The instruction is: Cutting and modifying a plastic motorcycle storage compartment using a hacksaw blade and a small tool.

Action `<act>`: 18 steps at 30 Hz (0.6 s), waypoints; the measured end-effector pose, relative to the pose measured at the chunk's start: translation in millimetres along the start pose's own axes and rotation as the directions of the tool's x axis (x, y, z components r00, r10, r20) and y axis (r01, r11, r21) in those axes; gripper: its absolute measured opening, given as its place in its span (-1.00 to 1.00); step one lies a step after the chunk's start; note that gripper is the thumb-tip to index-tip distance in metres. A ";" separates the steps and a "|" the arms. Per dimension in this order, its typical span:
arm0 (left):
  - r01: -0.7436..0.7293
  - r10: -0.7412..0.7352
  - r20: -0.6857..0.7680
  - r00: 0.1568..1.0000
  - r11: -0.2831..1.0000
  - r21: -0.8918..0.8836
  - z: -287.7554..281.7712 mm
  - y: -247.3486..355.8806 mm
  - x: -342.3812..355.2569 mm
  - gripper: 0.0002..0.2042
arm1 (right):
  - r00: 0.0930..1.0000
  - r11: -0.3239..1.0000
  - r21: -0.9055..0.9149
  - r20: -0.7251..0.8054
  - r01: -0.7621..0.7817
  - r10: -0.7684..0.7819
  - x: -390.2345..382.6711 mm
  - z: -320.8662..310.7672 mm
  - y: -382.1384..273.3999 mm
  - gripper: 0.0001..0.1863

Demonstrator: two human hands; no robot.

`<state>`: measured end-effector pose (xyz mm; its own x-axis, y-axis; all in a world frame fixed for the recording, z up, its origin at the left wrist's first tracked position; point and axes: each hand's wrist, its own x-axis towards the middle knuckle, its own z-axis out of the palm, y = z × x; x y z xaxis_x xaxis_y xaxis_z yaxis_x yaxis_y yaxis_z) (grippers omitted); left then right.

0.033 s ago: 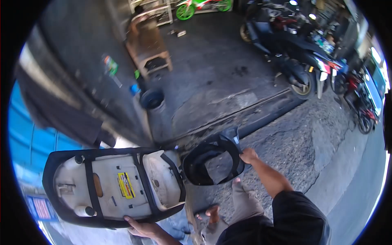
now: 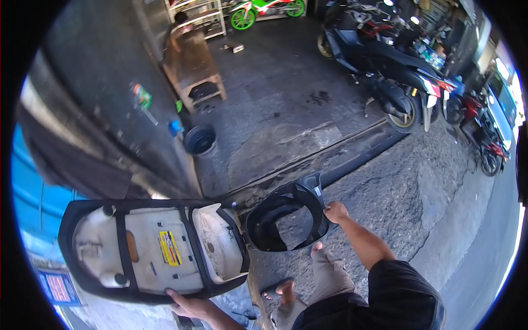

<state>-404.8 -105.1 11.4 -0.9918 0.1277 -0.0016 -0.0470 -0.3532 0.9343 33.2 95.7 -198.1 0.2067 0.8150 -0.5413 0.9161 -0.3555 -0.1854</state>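
My left hand (image 2: 186, 304) grips the lower edge of a scooter seat (image 2: 154, 247), which is turned upside down so that its whitish underside with a yellow sticker and black rim shows. My right hand (image 2: 335, 212) holds the right edge of a black plastic ring-shaped panel (image 2: 286, 225), which hangs upright just right of the seat. Below the panel I see my bent knee and a bare foot (image 2: 286, 290) on the rough ground.
A black scooter (image 2: 396, 82) stands at the upper right, with a red motorbike (image 2: 484, 137) beyond it. A wooden bench (image 2: 192, 66) and a black bucket (image 2: 199, 140) sit near the dark wall on the left. A green bike (image 2: 264, 11) is at the far back.
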 end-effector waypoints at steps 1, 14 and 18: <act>0.010 -0.011 0.002 1.000 0.998 0.060 20.1 -3.2 -16.8 -0.25 | 0.992 0.995 0.100 -0.117 -0.027 0.039 -12.4 -7.8 32.7 -0.46; 0.048 -0.078 0.411 0.908 0.995 0.082 328.3 -77.3 -180.4 -0.35 | 0.890 0.182 0.904 0.316 -0.388 0.329 -14.2 -71.4 254.7 -0.17; 0.135 -0.160 0.530 0.833 0.987 0.086 431.3 -94.8 -183.8 -0.44 | 0.926 -0.224 0.945 0.292 -0.240 0.240 34.9 -110.0 220.6 -0.09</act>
<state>-166.8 304.7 76.8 -0.7553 0.6543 0.0377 -0.1702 -0.2514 0.9528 280.3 96.1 -167.6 0.3107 0.5356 -0.7852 -0.5790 -0.5486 -0.6032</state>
